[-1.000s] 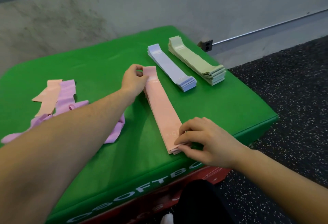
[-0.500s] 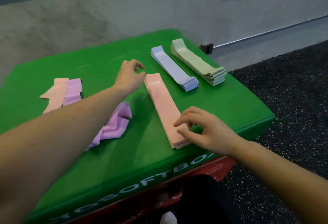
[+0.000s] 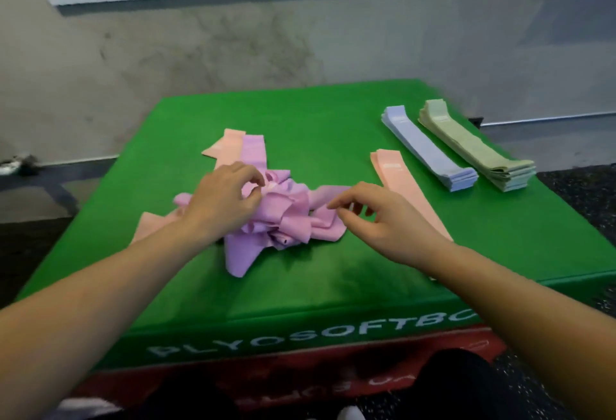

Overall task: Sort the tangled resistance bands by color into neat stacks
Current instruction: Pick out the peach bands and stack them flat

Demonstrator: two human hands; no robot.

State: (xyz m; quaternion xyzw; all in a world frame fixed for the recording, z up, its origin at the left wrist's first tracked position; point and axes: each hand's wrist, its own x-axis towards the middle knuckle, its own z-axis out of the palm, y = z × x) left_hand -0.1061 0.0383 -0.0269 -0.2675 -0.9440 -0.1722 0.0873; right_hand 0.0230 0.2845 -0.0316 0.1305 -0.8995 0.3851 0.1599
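1. Nearest: green plyo box top (image 3: pixel 333 286), serving as tabletop; white lettering on its front edge, red section below.
2. Left hand (image 3: pixel 223 201): fingers curled down on the left side of the purple tangle (image 3: pixel 283 219), thumb and forefinger closing on a fold. Looks like a pinch; contact partly hidden.
3. Right hand (image 3: pixel 376 219): fingers loosely bent and spread, hovering at the tangle's right end, holding nothing visible.
4. Tangle sits mid-tabletop, between both hands. Loose pink bands (image 3: pixel 226 148) run under and beside it, one end showing behind, another at the left forearm.
5. Pink stack (image 3: pixel 400 179): flat, just right of the right hand, partly covered by it.
6. Farther right: blue stack (image 3: pixel 426 149) and green stack (image 3: pixel 473 146), side by side, neatly squared.
7. Judgement: past halfway. Blue and green done, pink begun; purple unsorted, stray pinks left.
8. Room: mottled concrete wall (image 3: pixel 300 36) behind, white panels above, dark speckled floor (image 3: pixel 583 206) at right.
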